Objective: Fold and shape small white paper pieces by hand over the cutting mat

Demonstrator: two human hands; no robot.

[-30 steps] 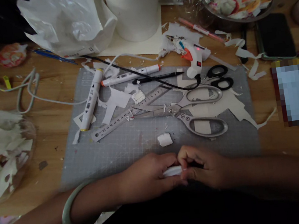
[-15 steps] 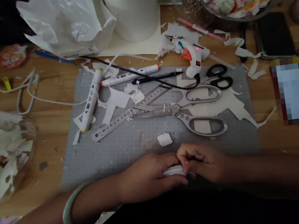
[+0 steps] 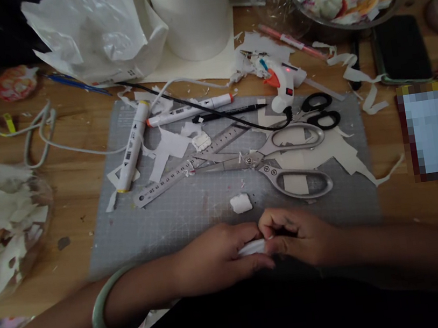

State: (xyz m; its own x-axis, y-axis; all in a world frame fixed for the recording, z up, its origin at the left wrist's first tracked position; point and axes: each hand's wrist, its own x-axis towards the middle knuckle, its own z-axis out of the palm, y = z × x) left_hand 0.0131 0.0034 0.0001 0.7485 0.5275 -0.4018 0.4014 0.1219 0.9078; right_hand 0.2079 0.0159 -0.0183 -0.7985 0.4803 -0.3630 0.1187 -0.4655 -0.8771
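At the near edge of the grey cutting mat (image 3: 178, 218), the left hand (image 3: 216, 256) and right hand (image 3: 294, 235) meet, each grip pinched together on a small white piece (image 3: 253, 247) held between their fingertips. A white lump (image 3: 241, 203) lies on the mat just beyond them, near the large scissors (image 3: 280, 163).

Bare forearms, no sleeves; pale green bangle (image 3: 101, 311) on left wrist; right wrist unadorned
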